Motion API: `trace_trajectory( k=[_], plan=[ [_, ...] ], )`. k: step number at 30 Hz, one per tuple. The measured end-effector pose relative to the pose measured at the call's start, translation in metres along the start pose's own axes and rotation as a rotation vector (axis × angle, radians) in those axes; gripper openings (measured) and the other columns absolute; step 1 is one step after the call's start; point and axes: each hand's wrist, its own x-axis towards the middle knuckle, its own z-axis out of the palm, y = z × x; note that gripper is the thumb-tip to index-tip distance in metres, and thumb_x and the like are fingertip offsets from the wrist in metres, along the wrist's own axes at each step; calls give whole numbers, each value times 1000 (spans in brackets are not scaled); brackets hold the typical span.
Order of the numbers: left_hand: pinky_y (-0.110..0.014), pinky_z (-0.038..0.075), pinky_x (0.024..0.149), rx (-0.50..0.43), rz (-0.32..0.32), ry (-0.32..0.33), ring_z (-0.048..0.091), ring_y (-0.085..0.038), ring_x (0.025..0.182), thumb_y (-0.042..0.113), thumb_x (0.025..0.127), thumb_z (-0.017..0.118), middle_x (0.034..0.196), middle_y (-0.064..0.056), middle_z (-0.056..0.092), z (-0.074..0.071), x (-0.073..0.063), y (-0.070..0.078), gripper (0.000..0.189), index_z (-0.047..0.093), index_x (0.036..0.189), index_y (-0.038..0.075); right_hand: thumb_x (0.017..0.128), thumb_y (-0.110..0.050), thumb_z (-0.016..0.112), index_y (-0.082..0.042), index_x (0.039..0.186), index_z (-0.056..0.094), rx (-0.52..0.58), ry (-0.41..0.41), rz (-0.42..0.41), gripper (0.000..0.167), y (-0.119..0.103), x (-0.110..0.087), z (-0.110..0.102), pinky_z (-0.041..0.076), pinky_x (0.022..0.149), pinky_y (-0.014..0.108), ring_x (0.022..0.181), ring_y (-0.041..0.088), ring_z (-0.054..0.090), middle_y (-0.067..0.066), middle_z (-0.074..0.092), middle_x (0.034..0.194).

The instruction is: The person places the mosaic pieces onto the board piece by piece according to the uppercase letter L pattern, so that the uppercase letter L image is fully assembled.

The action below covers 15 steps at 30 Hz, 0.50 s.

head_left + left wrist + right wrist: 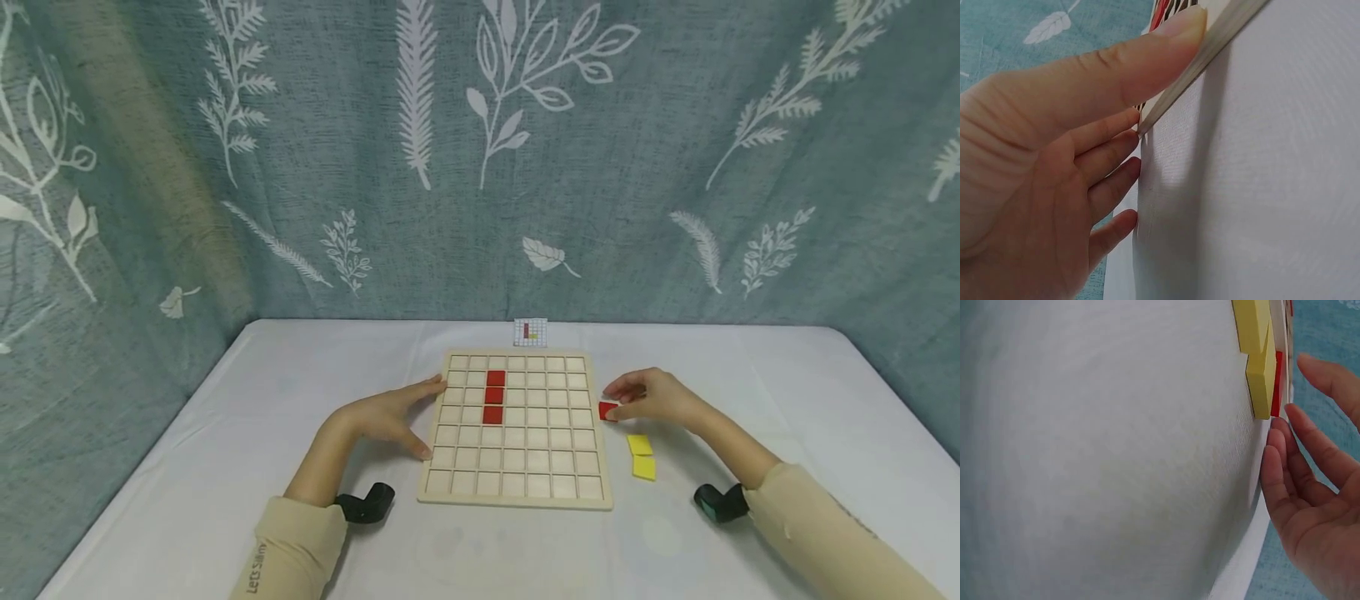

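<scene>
A wooden grid board lies on the white table, with three red square tiles in one column of its cells. My left hand rests at the board's left edge, thumb and fingers spread apart. In the left wrist view the left thumb lies on the board's rim. To the right of the board, my right hand is at a loose red tile, its thumb overlapping the tile. The right wrist view shows a gap between that thumb and the index finger, beside the red tile.
Two yellow tiles lie on the table just below the right hand, one touching the other. A small printed grid card is behind the board, showing a red and yellow pattern. A leaf-patterned teal curtain hangs behind the table.
</scene>
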Motion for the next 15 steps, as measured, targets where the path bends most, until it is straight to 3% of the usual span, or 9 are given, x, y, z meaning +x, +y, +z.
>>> trace_trajectory(
  k=[7, 15],
  plan=[
    [-56, 13, 109, -6, 18, -15, 9, -37, 140, 30, 61, 84, 154, -13, 11, -2, -1, 3, 104, 27, 145, 7, 72, -17, 77, -4, 97, 69, -26, -8, -69, 29, 8, -2, 1, 49, 73, 29, 82, 16, 54, 3, 62, 89],
    [-54, 13, 110, -4, -19, -3, 9, -36, 140, 19, 63, 84, 154, -14, 11, 0, 2, 2, 101, 26, 145, 5, 73, -14, 76, -4, 97, 69, -56, -13, -102, 26, 8, 0, 2, 48, 71, 26, 81, 15, 54, 3, 61, 89]
  ],
)
